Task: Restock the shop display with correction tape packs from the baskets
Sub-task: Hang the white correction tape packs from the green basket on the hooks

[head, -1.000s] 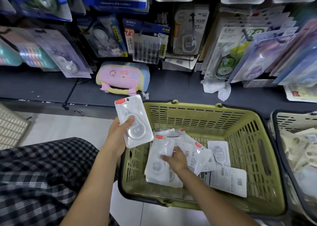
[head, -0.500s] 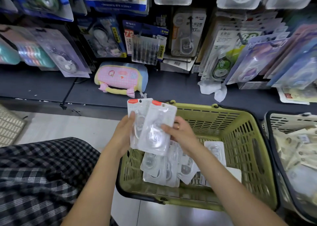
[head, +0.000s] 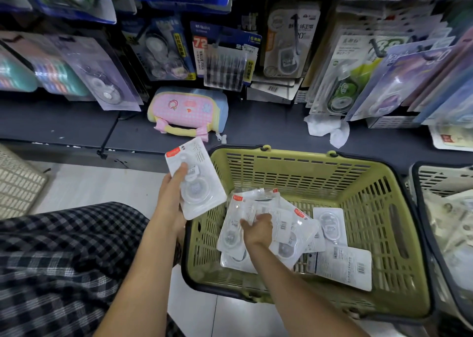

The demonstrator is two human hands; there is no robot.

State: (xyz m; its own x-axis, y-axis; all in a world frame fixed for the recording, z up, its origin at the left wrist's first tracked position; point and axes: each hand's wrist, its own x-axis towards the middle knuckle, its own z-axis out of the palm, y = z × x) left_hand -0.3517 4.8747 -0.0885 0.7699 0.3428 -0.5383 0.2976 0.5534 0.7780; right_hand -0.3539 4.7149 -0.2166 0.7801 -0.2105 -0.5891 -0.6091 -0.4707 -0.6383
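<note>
Dark wall display [head: 230, 55] of hanging carded stationery packs fills the upper view above a dark blue-grey shelf [head: 64, 126]. Olive-green slotted plastic basket [head: 371, 208] sits on the floor against the shelf edge; a second, pale basket [head: 440, 180] with dark rim touches its right side. Checked trouser leg [head: 51, 260] lower left. Pink-and-blue pastel pouch [head: 189, 111] and crumpled white tissue [head: 325, 129] lie on the shelf. Left hand [head: 170, 203] holds clear blister correction tape pack [head: 197, 180] upright over the basket's left rim, grip pinching it by thumb. Right hand [head: 257, 227] inside the basket, grip curled on loose pile of packs [head: 289, 231].
</note>
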